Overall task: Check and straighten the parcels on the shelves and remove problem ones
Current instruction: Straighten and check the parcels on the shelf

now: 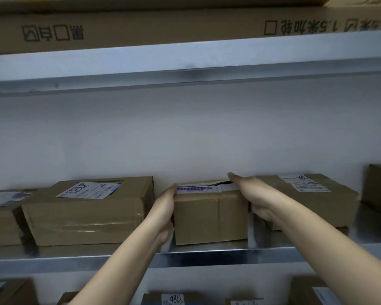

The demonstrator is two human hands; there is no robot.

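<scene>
Left grip (165, 208) flat on the 9 o'clock face of the middle parcel (209, 216), right grip (249, 194) flat on its 3 o'clock face. Fingers on both lie straight, pressing inward, not curled over the top. The parcel is squeezed between the two palms.

Parcel sits on the metal shelf (207, 258), dead ahead at 12 o'clock, near the front lip. Front face is wider than tall and roughly square to the lip. Depth is foreshortened, so I cannot tell the long axis.

Left neighbour parcel (86, 212) is skewed, close at 9 o'clock. Right neighbour parcel (312, 199) is just beside the right grip.

Judgement: both arms reach equally; sideways room is tight, so the free path runs toward 6 o'clock. A dark gap in the top tape (198, 188) warrants checking.
</scene>
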